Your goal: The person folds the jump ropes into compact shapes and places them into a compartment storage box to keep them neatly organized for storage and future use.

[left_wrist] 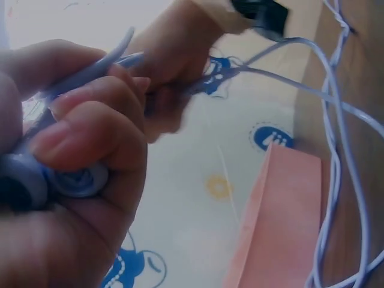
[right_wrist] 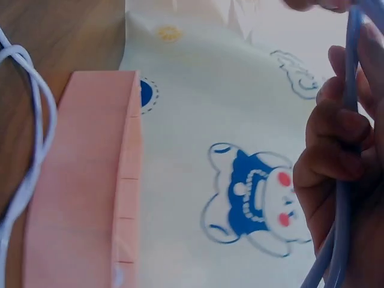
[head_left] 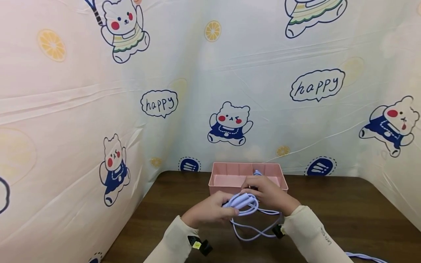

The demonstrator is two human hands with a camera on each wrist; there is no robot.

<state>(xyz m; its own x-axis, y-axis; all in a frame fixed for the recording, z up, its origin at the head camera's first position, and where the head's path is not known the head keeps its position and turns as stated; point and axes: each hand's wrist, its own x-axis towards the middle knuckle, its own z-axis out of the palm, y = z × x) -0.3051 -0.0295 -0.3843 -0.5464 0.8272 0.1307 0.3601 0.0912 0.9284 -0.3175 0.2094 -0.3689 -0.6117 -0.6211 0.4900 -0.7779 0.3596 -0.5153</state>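
My left hand (head_left: 212, 209) grips a coiled bundle of light purple cable (head_left: 241, 201), with the thumb lying over its near side. Thick rounded cable ends (left_wrist: 78, 180) show within the curled fingers in the left wrist view. Just right of the coil, my right hand (head_left: 271, 193) holds strands of the same cable (right_wrist: 342, 210), its fingers curled round them. Loose loops (head_left: 251, 239) hang below the hands, over the dark table. Behind the hands stands a pink divided box (head_left: 225, 190), partly covered by the right hand.
A small purple piece (head_left: 257, 172) shows in the box's right compartment. More purple cable (head_left: 365, 256) lies on the brown table (head_left: 329, 204) at the front right. Printed cloth (head_left: 263, 84) encloses the back and sides.
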